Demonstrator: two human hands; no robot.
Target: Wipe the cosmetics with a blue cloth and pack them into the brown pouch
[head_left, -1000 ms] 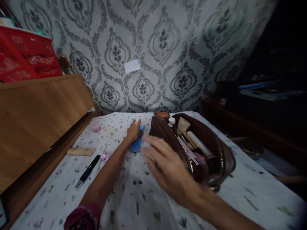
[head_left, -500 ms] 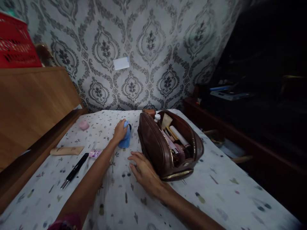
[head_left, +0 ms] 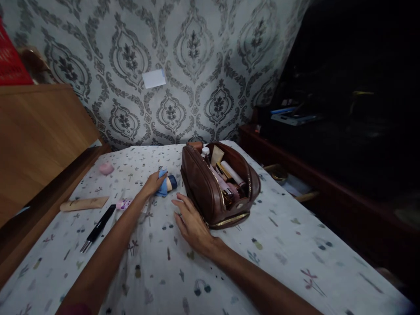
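My left hand [head_left: 152,183] is closed on a blue cloth [head_left: 162,189]. Against the cloth lies a small beige bottle with a dark blue cap [head_left: 171,183], tipped on its side; whether my fingers also grip it I cannot tell. My right hand [head_left: 193,226] hovers low over or rests on the sheet with its fingers apart, holding nothing. Just beyond it stands a brown toiletry bag [head_left: 205,186], unzipped. Inside the bag are several cosmetics, among them a beige tube [head_left: 217,155], a white tube [head_left: 232,173] and a white-capped bottle [head_left: 205,151].
Left of my left arm lie a beige tube [head_left: 84,204], a black slim stick with a silver end [head_left: 98,227] and a pink-purple tube [head_left: 123,204]. Farther back is a pink round item [head_left: 106,168]. A wooden panel [head_left: 42,131] borders the patterned sheet [head_left: 157,271].
The blue cloth, hanging long before, is now bunched by the bottle, whose beige body and dark cap show. My right hand stays open near the bag. The view has shifted right.
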